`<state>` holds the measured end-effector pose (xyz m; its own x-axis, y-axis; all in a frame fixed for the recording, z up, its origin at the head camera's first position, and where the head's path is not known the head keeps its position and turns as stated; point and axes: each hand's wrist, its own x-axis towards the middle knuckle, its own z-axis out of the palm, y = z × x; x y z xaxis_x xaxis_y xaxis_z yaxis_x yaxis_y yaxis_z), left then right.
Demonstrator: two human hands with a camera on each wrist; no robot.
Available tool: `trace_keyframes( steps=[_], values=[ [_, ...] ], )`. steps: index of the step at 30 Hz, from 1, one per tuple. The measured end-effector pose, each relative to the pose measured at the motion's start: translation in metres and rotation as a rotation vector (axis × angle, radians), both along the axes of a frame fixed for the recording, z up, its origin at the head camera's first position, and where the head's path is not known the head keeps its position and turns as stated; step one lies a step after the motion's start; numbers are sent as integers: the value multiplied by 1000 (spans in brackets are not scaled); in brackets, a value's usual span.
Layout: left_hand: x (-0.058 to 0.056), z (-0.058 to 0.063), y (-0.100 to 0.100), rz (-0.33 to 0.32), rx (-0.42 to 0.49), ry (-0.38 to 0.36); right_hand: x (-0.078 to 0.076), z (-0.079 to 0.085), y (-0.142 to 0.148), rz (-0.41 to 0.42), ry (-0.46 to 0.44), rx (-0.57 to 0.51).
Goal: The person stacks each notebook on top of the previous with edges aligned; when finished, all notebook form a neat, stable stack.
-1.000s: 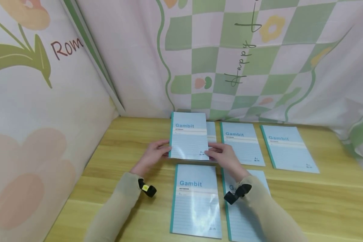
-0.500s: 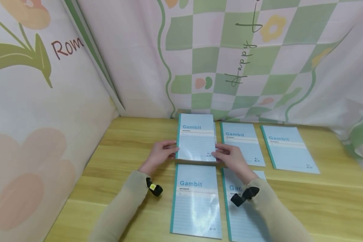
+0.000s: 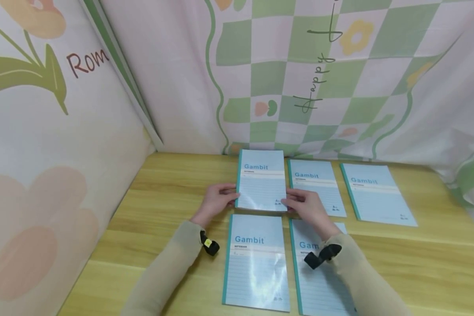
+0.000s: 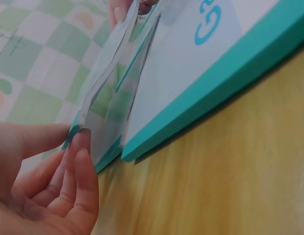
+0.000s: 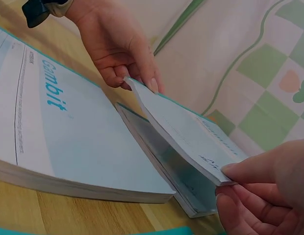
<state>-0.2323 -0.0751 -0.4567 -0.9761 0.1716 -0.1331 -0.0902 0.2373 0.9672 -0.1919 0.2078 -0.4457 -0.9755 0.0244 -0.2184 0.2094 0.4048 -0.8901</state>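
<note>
Both hands hold one light-blue "Gambit" notebook (image 3: 260, 180) with a teal spine, at the back of the table. My left hand (image 3: 218, 201) pinches its spine side near the lower corner, thumb on top and fingers beneath. At the opposite lower corner, my right hand (image 3: 306, 206) pinches the page edge the same way. In the right wrist view the held notebook (image 5: 181, 127) is raised at a slant over another notebook (image 5: 191, 208) lying under it. The head view mostly hides that lower one.
Two matching notebooks, a middle one (image 3: 317, 188) and a far-right one (image 3: 379, 193), lie in the back row. In front lie a glossy notebook (image 3: 256, 263) and another (image 3: 320, 272) partly under my right forearm. A patterned curtain (image 3: 237, 87) hangs behind the wooden table (image 3: 430, 263).
Both hands have carried the held notebook to the right and slightly toward me, so it now covers the one beneath in the head view. The other notebooks stay put.
</note>
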Motion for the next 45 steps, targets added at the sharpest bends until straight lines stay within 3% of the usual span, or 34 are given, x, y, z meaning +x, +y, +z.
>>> trace_keyframes(
  steps=[8, 34, 45],
  values=[
    [-3, -7, 5, -2, -16, 28, 0, -3, 3, 4, 7, 41],
    [-8, -1, 12, 31, -137, -35, -10, -3, 2, -6, -37, 84],
    [-9, -4, 14, 44, -209, 5, -10, -3, -3, -7, -13, 117]
  ],
)
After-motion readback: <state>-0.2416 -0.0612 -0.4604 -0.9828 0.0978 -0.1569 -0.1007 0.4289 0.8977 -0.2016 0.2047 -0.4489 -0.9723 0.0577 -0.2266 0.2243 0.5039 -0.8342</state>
